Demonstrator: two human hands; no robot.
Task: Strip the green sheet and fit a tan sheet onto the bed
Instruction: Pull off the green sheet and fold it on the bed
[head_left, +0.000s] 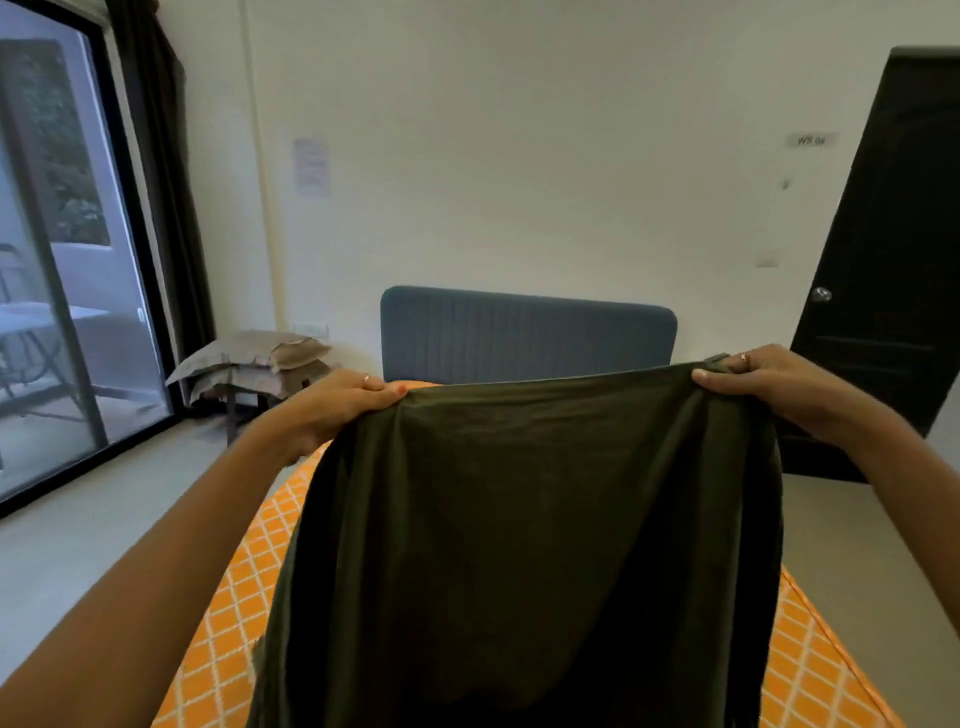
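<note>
Dark olive-green cotton sheet (530, 545) fills most of the view, hanging down in front of the camera over the bed. Both arms are stretched out holding its top edge up: the left hand (337, 402) has its grip pinching the left corner, fingers curled over the fabric, and the right hand (753, 382) is pinching the right corner the same way. Underneath, the mattress with the orange cover and white diamond pattern (234, 603) shows on both sides of the cloth. At the far end is a blue-grey ribbed padded headboard (524, 332) against the white wall. Left of it, a pile of folded tan bedding (254, 364) sits on a small stool near the dark-framed sliding glass door (57, 291). Dark wooden door (893, 260) on the right.
</note>
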